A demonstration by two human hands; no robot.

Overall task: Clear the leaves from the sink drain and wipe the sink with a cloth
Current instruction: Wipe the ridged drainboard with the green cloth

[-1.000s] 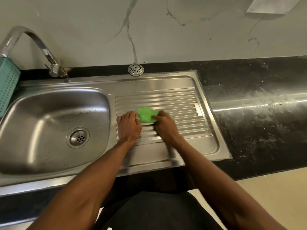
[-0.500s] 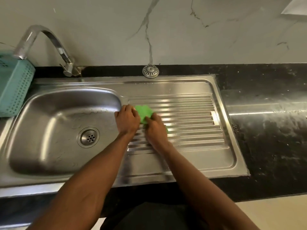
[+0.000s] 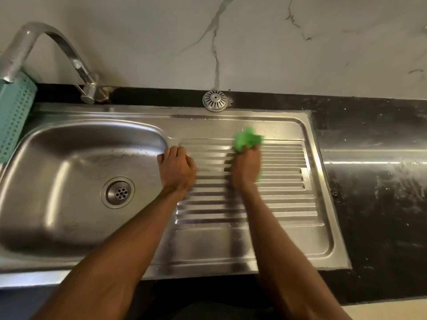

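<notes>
Head view: no leaves can be seen at the drain (image 3: 118, 192) or anywhere in the basin (image 3: 69, 181), so the clearing part is judged done. A strainer (image 3: 215, 100) lies apart from the drain, on the dark desk (image 3: 374, 181) behind the sink, which suggests it was lifted out for that step. Wiping is under way. The green cloth (image 3: 247, 139) is bunched at the far edge of the ribbed drainboard (image 3: 284, 181), held under the curled fingers of the right hand (image 3: 246, 166); that grip is closed around the cloth, part of which sticks out beyond the fingertips. The left hand (image 3: 176, 168) rests flat on the steel at the lip between basin and drainboard, fingers extended, with nothing held. Both hands are blurred, so finer finger detail cannot be told. Water beads are visible on the basin's far wall, so the basin itself is judged not yet wiped dry. Left to do, it seems: the rest of the drainboard, the basin, and perhaps the strainer's return. A tap (image 3: 69, 56) and a teal basket (image 3: 13, 121) stand at the left.
</notes>
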